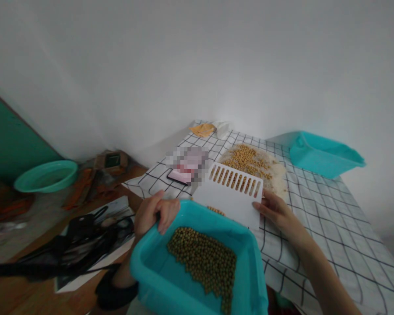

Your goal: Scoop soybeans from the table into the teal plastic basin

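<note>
My left hand is closed over the far left corner of a turquoise plastic basin, fingers wrapped round its rim. The basin hangs tilted at the table's near edge, with a layer of round brownish beans inside. My right hand pinches the right edge of a flat white slotted board, thumb on top. A row of long slots runs along the board's far end, and a few yellow beans lie on its near part. Past the board, a pile of yellow beans rests on a pale sheet.
A second turquoise basin stands at the back right of the checked tablecloth. A phone, partly pixelated, lies left of the board. Yellow cloth sits at the back. Lower left are black bags and cables and a green bowl.
</note>
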`<state>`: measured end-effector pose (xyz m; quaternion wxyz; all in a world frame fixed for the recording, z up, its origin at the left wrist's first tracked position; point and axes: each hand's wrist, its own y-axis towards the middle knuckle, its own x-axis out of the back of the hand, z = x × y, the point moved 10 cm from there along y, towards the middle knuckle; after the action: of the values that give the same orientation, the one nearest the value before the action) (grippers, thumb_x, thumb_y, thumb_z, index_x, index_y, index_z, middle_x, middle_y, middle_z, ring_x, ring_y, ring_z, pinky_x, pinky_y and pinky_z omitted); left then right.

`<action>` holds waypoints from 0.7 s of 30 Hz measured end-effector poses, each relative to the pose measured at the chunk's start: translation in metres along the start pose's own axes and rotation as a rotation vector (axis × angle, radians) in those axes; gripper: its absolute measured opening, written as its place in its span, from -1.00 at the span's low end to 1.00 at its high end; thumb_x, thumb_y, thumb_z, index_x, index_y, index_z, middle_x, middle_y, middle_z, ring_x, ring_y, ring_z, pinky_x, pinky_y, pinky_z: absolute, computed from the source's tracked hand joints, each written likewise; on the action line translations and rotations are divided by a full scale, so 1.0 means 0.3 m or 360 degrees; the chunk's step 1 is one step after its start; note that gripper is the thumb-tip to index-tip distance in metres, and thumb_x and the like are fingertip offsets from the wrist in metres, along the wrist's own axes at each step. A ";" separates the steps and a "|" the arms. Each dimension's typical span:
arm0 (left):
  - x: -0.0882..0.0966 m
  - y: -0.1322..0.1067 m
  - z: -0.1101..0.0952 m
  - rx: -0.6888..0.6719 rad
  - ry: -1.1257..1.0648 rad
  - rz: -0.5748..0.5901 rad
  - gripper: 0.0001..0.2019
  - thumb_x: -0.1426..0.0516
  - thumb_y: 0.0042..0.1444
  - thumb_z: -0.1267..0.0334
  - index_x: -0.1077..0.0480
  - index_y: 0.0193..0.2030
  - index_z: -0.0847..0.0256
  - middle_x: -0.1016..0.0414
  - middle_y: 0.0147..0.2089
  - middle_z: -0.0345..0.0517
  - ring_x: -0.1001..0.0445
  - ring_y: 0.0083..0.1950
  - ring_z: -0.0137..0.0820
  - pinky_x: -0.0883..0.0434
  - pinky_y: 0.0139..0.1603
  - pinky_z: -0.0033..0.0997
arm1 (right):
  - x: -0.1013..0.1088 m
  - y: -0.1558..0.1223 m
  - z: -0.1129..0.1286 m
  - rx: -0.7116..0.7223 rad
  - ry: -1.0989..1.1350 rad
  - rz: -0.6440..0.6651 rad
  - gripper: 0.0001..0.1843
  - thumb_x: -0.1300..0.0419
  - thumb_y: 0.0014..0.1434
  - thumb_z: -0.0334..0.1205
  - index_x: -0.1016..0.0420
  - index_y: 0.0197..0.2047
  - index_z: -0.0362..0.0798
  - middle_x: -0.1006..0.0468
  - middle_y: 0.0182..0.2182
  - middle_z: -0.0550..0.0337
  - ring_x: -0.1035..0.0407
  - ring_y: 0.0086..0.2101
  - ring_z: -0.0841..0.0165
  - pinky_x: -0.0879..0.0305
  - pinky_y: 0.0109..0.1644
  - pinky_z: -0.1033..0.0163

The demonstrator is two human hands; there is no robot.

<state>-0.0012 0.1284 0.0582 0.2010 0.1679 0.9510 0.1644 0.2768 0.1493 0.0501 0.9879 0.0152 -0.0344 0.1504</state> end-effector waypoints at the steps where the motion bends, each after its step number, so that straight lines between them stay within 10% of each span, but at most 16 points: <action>1: -0.002 0.001 -0.001 -0.0004 0.0003 0.0015 -0.31 0.12 0.42 0.13 -0.26 -0.79 0.17 -0.28 -0.80 -0.16 -0.29 -0.67 -0.49 -0.32 -0.35 -0.35 | -0.009 -0.003 0.004 -0.0010 0.0025 0.0027 -0.64 -0.33 0.19 -0.10 -0.56 0.06 0.12 -0.70 -0.12 0.15 -0.59 -0.22 0.23 -0.52 -0.16 0.16; 21: -0.012 0.001 -0.013 -0.0073 0.0003 0.0029 -0.32 0.16 0.43 0.16 -0.25 -0.78 0.16 -0.27 -0.79 -0.16 -0.26 -0.67 -0.47 -0.26 -0.39 -0.31 | 0.066 -0.013 0.018 0.0044 -0.0002 -0.0244 -0.64 -0.34 0.16 -0.04 -0.58 0.02 0.10 -0.70 -0.12 0.11 -0.58 -0.21 0.21 -0.51 -0.15 0.15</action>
<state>0.0003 0.1264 0.0628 0.2022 0.1719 0.9456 0.1882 0.2965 0.1512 0.0568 0.9962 0.0313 -0.0316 0.0746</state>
